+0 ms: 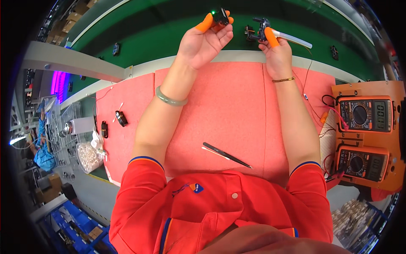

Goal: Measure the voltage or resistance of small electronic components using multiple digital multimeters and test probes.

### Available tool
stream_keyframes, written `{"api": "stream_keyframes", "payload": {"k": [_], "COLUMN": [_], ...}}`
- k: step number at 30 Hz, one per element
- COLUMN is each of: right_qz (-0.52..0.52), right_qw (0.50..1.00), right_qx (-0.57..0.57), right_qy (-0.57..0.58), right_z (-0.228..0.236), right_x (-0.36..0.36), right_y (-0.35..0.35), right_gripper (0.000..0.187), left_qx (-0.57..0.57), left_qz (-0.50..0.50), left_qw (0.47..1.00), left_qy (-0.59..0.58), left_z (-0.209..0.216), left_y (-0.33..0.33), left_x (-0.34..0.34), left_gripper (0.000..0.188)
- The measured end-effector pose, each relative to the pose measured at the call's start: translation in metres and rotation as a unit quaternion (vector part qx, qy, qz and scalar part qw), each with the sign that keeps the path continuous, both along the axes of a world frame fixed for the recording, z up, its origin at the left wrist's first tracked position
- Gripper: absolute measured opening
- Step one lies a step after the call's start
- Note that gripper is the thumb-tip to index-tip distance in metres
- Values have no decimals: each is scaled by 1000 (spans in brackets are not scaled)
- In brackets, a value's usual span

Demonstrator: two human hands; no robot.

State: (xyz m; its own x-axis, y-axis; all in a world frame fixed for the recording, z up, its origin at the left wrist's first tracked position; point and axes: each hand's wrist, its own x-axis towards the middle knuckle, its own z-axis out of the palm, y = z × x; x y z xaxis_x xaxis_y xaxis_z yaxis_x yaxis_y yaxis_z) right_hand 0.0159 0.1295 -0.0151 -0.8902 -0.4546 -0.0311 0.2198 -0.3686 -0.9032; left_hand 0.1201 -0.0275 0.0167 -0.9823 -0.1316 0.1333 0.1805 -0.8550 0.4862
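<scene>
Tweezers (227, 155) on red mat (237, 106) — left hand (205, 40) fingers pinch black part (220, 17); right hand (277, 51) grips tube (292, 39).

Person, upper body, seen from above.

- Garment: red short-sleeved polo shirt (220, 211) with a folded collar; one small round pale button (234, 195) on the placket; dark blue and orange trim bands at both sleeve hems and along the lower front seams; a small blue-and-orange embroidered emblem (195, 187) on the chest.
- Left hand (203, 40): pale green smooth bangle (169, 98) around the wrist; orange rubber finger cots (205, 23) over the fingertips.
- Right hand (278, 53): thin gold-coloured chain bracelet (283, 79) around the wrist; an orange rubber finger cot (271, 37) on one finger.
- Forearms bare below the sleeves.
</scene>
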Motion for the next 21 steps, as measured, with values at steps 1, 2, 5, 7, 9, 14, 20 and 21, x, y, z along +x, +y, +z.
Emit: {"api": "stream_keyframes", "payload": {"k": [1,2,5,7,9,14,20,21], "right_qz": [3,6,10,13,20,26,26,21], "right_qw": [1000,1000,1000,1000,1000,999,1000,1000], "right_qx": [1,1,8,19,8,18,-1,-8], "right_qy": [5,10,10,11,3,17,7,3], "right_z": [0,0,-1,2,6,6,-6,-5], "right_x": [-1,-3,-1,2,1,3,0,0], "right_y": [0,0,-1,-6,-2,-1,-2,-2], "right_gripper": [20,19,19,19,19,20,20,20], "left_qx": [52,51,-66,-261,-591,-734,-830,-842], "left_qz": [-8,-6,90,167,273,300,344,322], "left_qw": [999,999,988,932,680,494,223,178], "left_qy": [2,-1,-105,-189,-337,-357,-378,-395], "left_z": [-2,-3,-5,-7,-12,-19,-10,-3], "left_y": [-2,-3,-9,-13,-16,-28,-69,-86], "left_x": [-1,-1,3,3,2,6,20,28], "left_gripper": [32,32,35,38,44,45,39,41]}}
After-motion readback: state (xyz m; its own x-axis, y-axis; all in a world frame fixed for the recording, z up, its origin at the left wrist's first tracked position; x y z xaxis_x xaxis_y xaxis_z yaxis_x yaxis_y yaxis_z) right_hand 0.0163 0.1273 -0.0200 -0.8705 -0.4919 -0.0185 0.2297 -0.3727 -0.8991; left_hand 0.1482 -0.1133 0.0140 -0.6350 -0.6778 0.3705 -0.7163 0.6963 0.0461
